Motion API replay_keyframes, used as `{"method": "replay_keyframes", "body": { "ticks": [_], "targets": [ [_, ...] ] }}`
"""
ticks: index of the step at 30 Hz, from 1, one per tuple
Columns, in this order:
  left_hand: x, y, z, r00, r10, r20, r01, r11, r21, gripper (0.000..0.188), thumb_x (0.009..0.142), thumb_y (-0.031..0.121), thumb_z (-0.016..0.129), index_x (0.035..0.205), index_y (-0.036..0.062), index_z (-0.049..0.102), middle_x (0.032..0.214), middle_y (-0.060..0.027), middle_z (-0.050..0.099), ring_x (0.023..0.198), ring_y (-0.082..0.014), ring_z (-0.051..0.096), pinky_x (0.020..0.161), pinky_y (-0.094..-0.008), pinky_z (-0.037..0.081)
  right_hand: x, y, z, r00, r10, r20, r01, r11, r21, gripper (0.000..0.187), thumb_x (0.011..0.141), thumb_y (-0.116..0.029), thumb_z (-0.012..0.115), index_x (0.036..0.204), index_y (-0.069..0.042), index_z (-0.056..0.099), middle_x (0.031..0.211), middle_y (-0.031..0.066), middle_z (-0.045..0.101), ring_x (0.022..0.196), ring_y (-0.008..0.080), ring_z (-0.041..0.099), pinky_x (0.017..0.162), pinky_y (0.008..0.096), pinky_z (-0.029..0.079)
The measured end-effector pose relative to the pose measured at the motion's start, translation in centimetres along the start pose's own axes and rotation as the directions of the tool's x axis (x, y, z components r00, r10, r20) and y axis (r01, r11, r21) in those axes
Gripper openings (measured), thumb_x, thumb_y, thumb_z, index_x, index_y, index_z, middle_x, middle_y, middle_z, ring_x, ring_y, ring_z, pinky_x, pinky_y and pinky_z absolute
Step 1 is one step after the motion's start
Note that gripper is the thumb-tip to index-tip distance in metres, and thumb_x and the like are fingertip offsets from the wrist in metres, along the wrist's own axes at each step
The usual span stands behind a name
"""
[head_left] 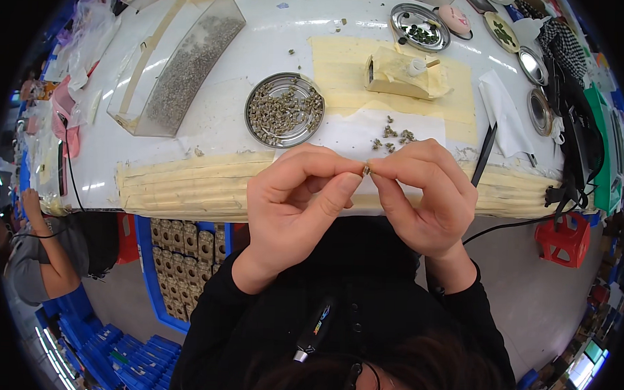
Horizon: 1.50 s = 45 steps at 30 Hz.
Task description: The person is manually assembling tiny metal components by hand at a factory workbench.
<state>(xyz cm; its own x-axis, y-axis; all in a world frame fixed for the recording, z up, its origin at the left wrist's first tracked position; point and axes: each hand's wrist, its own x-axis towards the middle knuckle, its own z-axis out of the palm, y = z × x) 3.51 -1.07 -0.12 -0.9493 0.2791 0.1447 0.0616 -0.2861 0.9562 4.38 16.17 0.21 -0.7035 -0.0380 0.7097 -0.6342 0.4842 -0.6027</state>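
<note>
Between the fingertips of both my hands is a tiny metal part (366, 171), mostly covered by the fingers. My left hand (294, 205) pinches it from the left with thumb and index finger. From the other side my right hand (425, 195) pinches it too. Just past the hands, a small group of similar metal parts (390, 133) lies on white paper (349, 127). A round metal dish (248, 120) full of such parts stands beyond my left hand.
A clear bin (126, 96) of small parts stands at the left. Beyond the paper sits a tape-covered block (399, 74). Black tweezers (485, 154) lie at the right. Dishes (437, 45) stand at the back right. A blue crate (154, 286) is below the padded table edge (188, 191).
</note>
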Motion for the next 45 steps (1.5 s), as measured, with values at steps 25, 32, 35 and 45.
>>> {"method": "replay_keyframes", "body": {
  "ticks": [25, 32, 35, 45],
  "targets": [
    [0.9, 0.3, -0.3, 0.851, 0.487, 0.194, -0.512, 0.692, 0.509, 0.028, 0.074, -0.006, 0.076, 0.100, 0.0037, 0.074, 0.081, -0.0042, 0.064, 0.070, -0.0156, 0.059, 0.060, -0.0264, 0.046, -0.8, -0.8, -1.0, 0.727, 0.493, 0.478, -0.654, 0.284, 0.701, 0.010, 0.095, -0.003, 0.061, 0.100, 0.005, 0.062, 0.091, 0.0063, 0.065, 0.084, 0.0102, 0.063, 0.077, 0.0243, 0.053],
    [0.9, 0.0, -0.4, 0.860, 0.473, 0.191, -0.504, 0.730, 0.462, 0.028, 0.073, -0.006, 0.077, 0.099, 0.0044, 0.074, 0.082, -0.0038, 0.065, 0.070, -0.0157, 0.059, 0.061, -0.0267, 0.046, -0.8, -0.9, -1.2, 0.694, 0.507, 0.511, -0.681, 0.235, 0.693, 0.010, 0.094, -0.003, 0.061, 0.099, 0.005, 0.063, 0.090, 0.0068, 0.066, 0.083, 0.0107, 0.064, 0.077, 0.0248, 0.054],
    [0.8, 0.0, -0.4, 0.872, 0.453, 0.185, -0.485, 0.751, 0.448, 0.028, 0.074, -0.005, 0.077, 0.100, 0.0043, 0.074, 0.081, -0.0039, 0.065, 0.070, -0.0159, 0.059, 0.061, -0.0263, 0.046, -0.8, -0.7, -1.2, 0.699, 0.488, 0.522, -0.683, 0.239, 0.691, 0.010, 0.095, -0.003, 0.061, 0.099, 0.005, 0.063, 0.090, 0.0066, 0.066, 0.083, 0.0109, 0.064, 0.077, 0.0244, 0.055],
    [0.9, 0.3, -0.1, 0.817, 0.534, 0.216, -0.545, 0.594, 0.592, 0.024, 0.071, -0.007, 0.077, 0.094, 0.0000, 0.072, 0.081, -0.0069, 0.064, 0.069, -0.0189, 0.060, 0.060, -0.0283, 0.047, -0.9, -1.3, -0.8, 0.734, 0.534, 0.420, -0.651, 0.377, 0.659, 0.008, 0.094, -0.003, 0.061, 0.097, 0.005, 0.063, 0.090, 0.0060, 0.066, 0.082, 0.0092, 0.063, 0.076, 0.0243, 0.053]
  ]
}}
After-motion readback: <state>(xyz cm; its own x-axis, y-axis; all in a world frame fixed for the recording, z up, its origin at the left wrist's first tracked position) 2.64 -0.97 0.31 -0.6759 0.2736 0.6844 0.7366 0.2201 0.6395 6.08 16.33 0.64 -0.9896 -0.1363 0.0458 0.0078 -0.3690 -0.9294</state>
